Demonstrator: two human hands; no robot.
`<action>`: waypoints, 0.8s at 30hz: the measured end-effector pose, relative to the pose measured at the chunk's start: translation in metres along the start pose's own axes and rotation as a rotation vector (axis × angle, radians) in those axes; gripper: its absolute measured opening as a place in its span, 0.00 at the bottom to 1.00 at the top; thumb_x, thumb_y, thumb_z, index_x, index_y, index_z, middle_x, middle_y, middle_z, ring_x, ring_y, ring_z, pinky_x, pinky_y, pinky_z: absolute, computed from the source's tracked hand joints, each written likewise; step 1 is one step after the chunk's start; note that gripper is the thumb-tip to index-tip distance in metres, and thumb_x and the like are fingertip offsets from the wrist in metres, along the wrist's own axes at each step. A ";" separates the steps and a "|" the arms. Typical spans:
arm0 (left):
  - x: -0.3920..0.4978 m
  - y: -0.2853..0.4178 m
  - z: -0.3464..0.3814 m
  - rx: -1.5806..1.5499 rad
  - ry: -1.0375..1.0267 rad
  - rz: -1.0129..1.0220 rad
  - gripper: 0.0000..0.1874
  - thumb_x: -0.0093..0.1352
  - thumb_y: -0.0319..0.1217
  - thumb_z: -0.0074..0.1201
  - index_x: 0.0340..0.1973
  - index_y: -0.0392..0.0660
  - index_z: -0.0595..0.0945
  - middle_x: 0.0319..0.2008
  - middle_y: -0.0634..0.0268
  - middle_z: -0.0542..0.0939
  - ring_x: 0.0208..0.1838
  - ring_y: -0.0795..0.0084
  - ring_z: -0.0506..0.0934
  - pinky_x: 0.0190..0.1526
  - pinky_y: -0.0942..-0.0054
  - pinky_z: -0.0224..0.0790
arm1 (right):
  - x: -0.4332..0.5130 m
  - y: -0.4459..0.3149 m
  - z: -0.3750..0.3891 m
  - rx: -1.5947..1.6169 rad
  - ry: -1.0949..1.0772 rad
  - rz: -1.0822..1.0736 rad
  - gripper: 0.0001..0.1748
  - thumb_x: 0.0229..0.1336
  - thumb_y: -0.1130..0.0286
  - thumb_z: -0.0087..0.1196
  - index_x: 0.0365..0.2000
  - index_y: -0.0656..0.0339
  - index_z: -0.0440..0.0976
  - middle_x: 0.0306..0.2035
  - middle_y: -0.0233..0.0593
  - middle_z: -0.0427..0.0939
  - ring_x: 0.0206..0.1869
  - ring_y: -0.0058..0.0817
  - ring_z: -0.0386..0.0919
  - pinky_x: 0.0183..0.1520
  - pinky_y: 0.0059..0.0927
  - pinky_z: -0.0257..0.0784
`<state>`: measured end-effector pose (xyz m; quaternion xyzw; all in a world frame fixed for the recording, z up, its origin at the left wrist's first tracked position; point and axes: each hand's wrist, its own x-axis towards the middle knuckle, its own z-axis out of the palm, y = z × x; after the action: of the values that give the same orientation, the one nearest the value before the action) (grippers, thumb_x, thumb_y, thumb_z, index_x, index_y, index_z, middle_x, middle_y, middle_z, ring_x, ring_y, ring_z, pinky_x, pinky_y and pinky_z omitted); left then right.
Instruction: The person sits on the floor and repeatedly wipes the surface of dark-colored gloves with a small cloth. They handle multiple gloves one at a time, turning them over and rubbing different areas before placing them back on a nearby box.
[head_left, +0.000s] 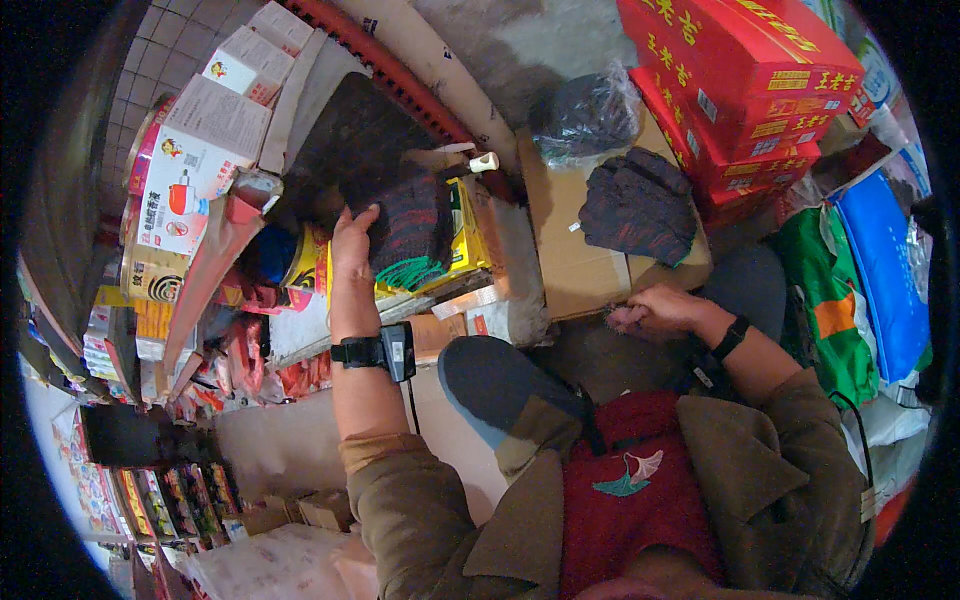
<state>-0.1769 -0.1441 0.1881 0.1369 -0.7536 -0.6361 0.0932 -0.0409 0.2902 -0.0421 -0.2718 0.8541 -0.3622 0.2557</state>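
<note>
My left hand is at the left edge of a stack of dark knitted gloves with green cuff edging, its thumb against them. The stack lies on a shelf, beside a yellow box. My right hand is closed on a crumpled greyish-pink cloth, just off the near edge of a cardboard box. On that box lies another bunch of dark gloves with reddish flecks, next to a dark bundle in clear plastic.
Red cartons are stacked beyond the cardboard box. Green and blue packages stand at the right. Mosquito-repellent boxes and a tin with a coil picture fill the left shelf. A metal shelf edge juts beside my left arm.
</note>
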 end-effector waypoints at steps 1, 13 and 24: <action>0.000 0.001 0.000 0.051 -0.029 0.024 0.28 0.69 0.25 0.58 0.63 0.31 0.71 0.55 0.53 0.80 0.55 0.62 0.79 0.59 0.67 0.70 | 0.001 0.000 -0.001 0.018 -0.013 0.024 0.13 0.59 0.61 0.60 0.40 0.58 0.82 0.40 0.50 0.84 0.46 0.47 0.83 0.47 0.42 0.76; 0.007 -0.011 -0.008 0.860 0.122 0.549 0.35 0.65 0.31 0.65 0.66 0.37 0.70 0.55 0.46 0.80 0.57 0.52 0.78 0.60 0.62 0.69 | 0.009 0.016 0.012 0.274 -0.016 0.098 0.14 0.63 0.61 0.52 0.36 0.60 0.82 0.37 0.47 0.85 0.41 0.37 0.84 0.46 0.36 0.75; -0.048 0.030 0.025 0.864 -0.193 0.699 0.29 0.68 0.44 0.62 0.62 0.45 0.77 0.65 0.40 0.70 0.68 0.43 0.69 0.67 0.57 0.64 | 0.007 0.016 0.015 -0.023 0.079 -0.070 0.15 0.58 0.57 0.65 0.30 0.59 0.80 0.30 0.50 0.81 0.37 0.48 0.83 0.38 0.43 0.75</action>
<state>-0.1421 -0.1006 0.2153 -0.1538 -0.9513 -0.2105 0.1646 -0.0405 0.2880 -0.0648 -0.2898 0.8577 -0.3715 0.2059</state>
